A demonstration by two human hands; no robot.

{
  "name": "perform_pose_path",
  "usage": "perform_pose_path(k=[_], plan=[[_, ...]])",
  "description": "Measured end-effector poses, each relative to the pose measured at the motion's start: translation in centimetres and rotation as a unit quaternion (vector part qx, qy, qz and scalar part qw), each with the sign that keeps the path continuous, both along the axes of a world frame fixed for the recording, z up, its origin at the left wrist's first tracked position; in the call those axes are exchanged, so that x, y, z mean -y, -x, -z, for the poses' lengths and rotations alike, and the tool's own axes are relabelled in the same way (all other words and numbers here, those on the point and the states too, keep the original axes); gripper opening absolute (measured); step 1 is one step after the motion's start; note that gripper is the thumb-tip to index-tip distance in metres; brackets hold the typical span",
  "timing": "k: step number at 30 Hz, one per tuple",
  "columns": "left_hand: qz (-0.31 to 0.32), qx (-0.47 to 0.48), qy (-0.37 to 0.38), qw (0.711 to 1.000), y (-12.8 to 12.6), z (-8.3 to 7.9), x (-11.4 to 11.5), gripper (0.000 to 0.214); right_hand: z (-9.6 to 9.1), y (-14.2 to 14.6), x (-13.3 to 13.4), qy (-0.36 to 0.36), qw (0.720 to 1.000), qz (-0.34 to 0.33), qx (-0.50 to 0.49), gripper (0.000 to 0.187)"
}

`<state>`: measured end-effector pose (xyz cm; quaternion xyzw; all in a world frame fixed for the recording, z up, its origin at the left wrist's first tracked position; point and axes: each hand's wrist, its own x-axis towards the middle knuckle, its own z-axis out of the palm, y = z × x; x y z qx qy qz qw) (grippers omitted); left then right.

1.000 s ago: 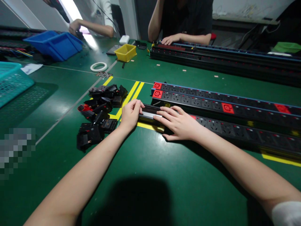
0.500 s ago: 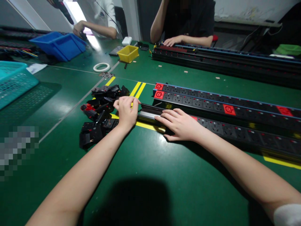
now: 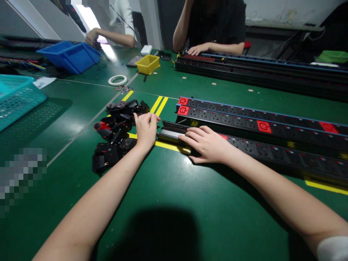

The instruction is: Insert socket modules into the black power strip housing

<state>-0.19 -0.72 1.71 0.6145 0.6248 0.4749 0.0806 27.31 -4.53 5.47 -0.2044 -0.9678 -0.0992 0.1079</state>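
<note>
A long black power strip (image 3: 272,152) with red-marked sockets lies nearest to me on the green table (image 3: 174,188). My right hand (image 3: 208,145) rests flat on its left end, fingers stretched out along the bare metal channel. My left hand (image 3: 145,129) sits just left of that end, at the edge of a pile of black socket modules (image 3: 114,139). Its fingers are curled down over the pile, and what they hold, if anything, is hidden. One red-and-black module (image 3: 100,127) lies in the pile.
Two more power strips (image 3: 244,117) lie side by side behind the near one, and several lie at the back (image 3: 258,70), where a person's hand (image 3: 197,49) rests. A yellow bin (image 3: 147,63), tape roll (image 3: 117,79), blue bin (image 3: 67,56) and teal basket (image 3: 16,101) stand on the left.
My left hand has left the end of the near strip and moved left and away to the edge of the module pile. My right hand has stayed flat on the strip.
</note>
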Motion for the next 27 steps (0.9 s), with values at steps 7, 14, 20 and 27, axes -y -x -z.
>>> perform_pose_path(k=[7, 14, 20, 27], plan=[[-0.026, -0.006, 0.047, 0.999, 0.0, -0.07, -0.1, 0.034, 0.01, -0.03, -0.03, -0.01, 1.0, -0.001, -0.002, 0.071], [-0.028, -0.003, 0.047, 0.998, 0.05, -0.42, 0.15, 0.034, 0.22, -0.02, -0.15, -0.002, 1.0, -0.009, 0.001, 0.072], [-0.004, 0.009, 0.011, 1.0, 0.25, -0.02, 0.23, 0.033, 0.34, -0.06, -0.21, -0.001, 1.0, -0.006, 0.001, 0.072], [-0.041, 0.034, -0.053, 0.997, 0.31, 0.2, 0.27, 0.031, 0.1, -0.09, -0.11, -0.002, 1.0, -0.006, 0.006, 0.071]])
